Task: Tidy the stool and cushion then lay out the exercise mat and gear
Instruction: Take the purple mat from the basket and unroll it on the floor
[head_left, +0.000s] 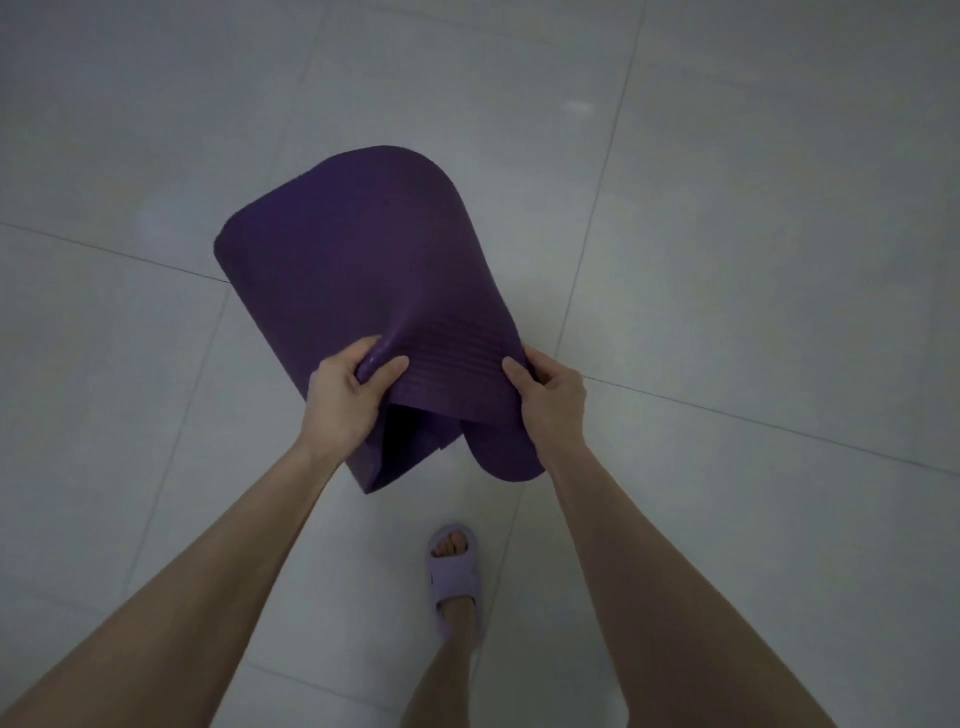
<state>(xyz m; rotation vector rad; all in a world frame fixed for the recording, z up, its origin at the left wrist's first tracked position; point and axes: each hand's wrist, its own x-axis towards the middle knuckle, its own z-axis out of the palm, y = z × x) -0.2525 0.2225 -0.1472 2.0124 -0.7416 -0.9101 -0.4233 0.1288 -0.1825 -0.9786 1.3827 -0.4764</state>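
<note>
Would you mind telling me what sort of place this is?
Probably an indoor room at home: large pale glossy floor tiles, a foot in a lilac house slipper, and a purple exercise mat being unrolled.

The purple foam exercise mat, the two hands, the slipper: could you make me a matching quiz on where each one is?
Things:
1. purple foam exercise mat
2. left hand
3. right hand
4. lilac rubber slipper

Places:
A. on a foot, on the tiled floor
B. gripping the mat's left corner
C. half unrolled, held up
D. gripping the mat's right corner

Pairs: 1-C, 2-B, 3-D, 4-A
</note>
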